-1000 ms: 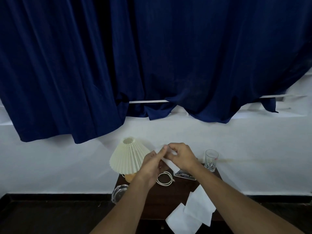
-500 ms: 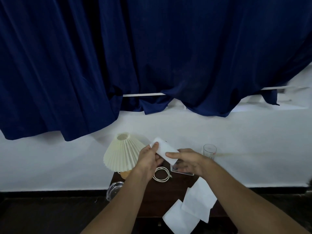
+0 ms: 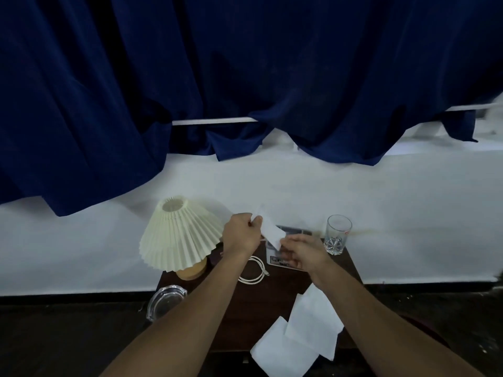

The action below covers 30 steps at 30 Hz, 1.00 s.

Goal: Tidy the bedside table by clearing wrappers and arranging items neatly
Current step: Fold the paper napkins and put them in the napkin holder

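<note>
Paper (image 3: pixel 268 228) is held slanting above the back of the desk (image 3: pixel 253 308): the left hand (image 3: pixel 241 235) pinches its upper end in curled fingers, the right hand (image 3: pixel 302 253) pinches its lower end. Lamp (image 3: pixel 177 235) stands left of it, glass (image 3: pixel 337 235) right; two sheets (image 3: pixel 313 317) lie at the desk's front.

Curtain (image 3: pixel 245 63) is seen in deep navy blue, plain, with darker shading in the folds. Wall (image 3: pixel 272 186) is white; skirting (image 3: pixel 68 297) is black; floor (image 3: pixel 68 336) is very dark. Lamp shade (image 3: pixel 179 235) is cream with a fine pleated pattern; lamp base (image 3: pixel 190 270) is orange-tan. Worktop (image 3: pixel 258 303) is dark brown. Cable (image 3: pixel 253 273) is white. Glass (image 3: pixel 337 235) is clear, with a small red mark near the rim and a cut star pattern at the base. Ashtray (image 3: pixel 166 300) is clear. Folded paper (image 3: pixel 269 229) and paper sheets (image 3: pixel 313 327) are plain white. Packet (image 3: pixel 285 259) is blue-grey and white with a dark label.
</note>
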### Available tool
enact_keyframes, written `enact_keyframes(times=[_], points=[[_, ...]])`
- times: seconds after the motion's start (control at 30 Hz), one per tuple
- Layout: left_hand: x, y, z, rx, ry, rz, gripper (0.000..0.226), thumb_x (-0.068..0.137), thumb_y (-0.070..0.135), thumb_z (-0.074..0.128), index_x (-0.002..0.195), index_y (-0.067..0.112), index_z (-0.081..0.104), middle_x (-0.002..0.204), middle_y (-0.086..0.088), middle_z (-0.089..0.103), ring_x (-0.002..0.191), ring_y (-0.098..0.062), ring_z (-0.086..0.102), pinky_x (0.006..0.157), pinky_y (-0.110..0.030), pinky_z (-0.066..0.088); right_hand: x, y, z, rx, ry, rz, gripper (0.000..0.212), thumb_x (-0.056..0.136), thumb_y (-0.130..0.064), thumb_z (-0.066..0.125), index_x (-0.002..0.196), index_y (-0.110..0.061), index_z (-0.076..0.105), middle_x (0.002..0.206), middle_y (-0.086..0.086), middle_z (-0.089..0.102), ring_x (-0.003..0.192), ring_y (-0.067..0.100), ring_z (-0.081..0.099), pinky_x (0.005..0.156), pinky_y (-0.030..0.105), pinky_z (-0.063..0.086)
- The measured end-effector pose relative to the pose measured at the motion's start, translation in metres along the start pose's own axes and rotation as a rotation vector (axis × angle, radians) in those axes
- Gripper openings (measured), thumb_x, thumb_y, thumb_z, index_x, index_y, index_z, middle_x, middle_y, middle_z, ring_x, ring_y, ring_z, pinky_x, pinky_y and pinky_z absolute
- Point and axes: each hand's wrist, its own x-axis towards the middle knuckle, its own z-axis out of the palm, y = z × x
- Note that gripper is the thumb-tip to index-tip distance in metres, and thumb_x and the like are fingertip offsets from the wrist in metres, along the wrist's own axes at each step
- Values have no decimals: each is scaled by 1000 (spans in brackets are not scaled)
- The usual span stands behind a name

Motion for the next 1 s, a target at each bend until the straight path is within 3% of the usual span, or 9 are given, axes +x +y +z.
enact_keyframes(times=[0.1, 0.17, 0.3, 0.5, 0.7, 0.83, 0.87, 1.0], points=[[12, -7, 5, 118, 71, 18, 41, 98, 30, 57, 73, -1, 61, 68, -15, 68, 69, -33, 66, 64, -39, 53, 17, 22, -4, -638, 218, -272, 26, 88, -23, 72, 114, -17, 72, 115, 3, 72, 107, 20, 67, 92, 35, 56], [16, -13, 7, 131, 103, 32, 42, 99, 29, 56, 73, -4, 59, 68, -19, 66, 68, -36, 64, 63, -42, 50, 21, 31, -6, -1032, 295, -406, 34, 90, -27, 65, 123, -22, 67, 128, 2, 59, 121, 24, 56, 99, 38, 50], [18, -22, 11, 116, 154, 41, 44, 100, 28, 55, 72, -6, 57, 67, -21, 65, 68, -38, 63, 62, -43, 48, 36, 38, -8, -1419, 320, -447, 45, 92, -31, 61, 137, -26, 53, 140, 3, 48, 132, 27, 41, 107, 42, 34], [11, -37, 14, 32, 165, 22, 43, 101, 31, 53, 74, -1, 60, 64, -16, 66, 63, -34, 66, 64, -50, 56, 52, 42, -11, -1712, 293, -462, 33, 92, -23, 59, 124, -25, 64, 134, 6, 49, 127, 30, 41, 105, 46, 31], [8, -43, 12, 45, 208, 18, 43, 102, 29, 53, 72, -1, 57, 61, -10, 59, 57, -24, 53, 56, -35, 39, 58, 51, -6, -1663, 334, -509, 37, 88, -20, 64, 124, -19, 59, 127, 10, 54, 118, 32, 48, 100, 46, 36], [5, -45, 15, 63, 204, 17, 43, 103, 29, 52, 73, 0, 58, 64, -11, 61, 57, -21, 52, 56, -35, 38, 62, 60, 5, -1574, 323, -574, 10, 73, -20, 76, 81, -14, 75, 95, 10, 67, 98, 34, 58, 92, 53, 40], [4, -46, 16, 68, 200, 15, 42, 103, 29, 52, 73, 0, 58, 65, -12, 62, 58, -22, 52, 57, -36, 39, 61, 64, 8, -1585, 278, -560, 12, 73, -22, 75, 82, -14, 75, 95, 9, 68, 101, 34, 57, 95, 54, 37], [1, -50, 25, 80, 199, -3, 42, 103, 28, 52, 71, 1, 56, 62, -9, 58, 57, -23, 50, 57, -35, 36, 59, 68, 10, -1674, 231, -505, 32, 85, -22, 61, 117, -21, 67, 121, 2, 66, 128, 28, 47, 111, 53, 17]])
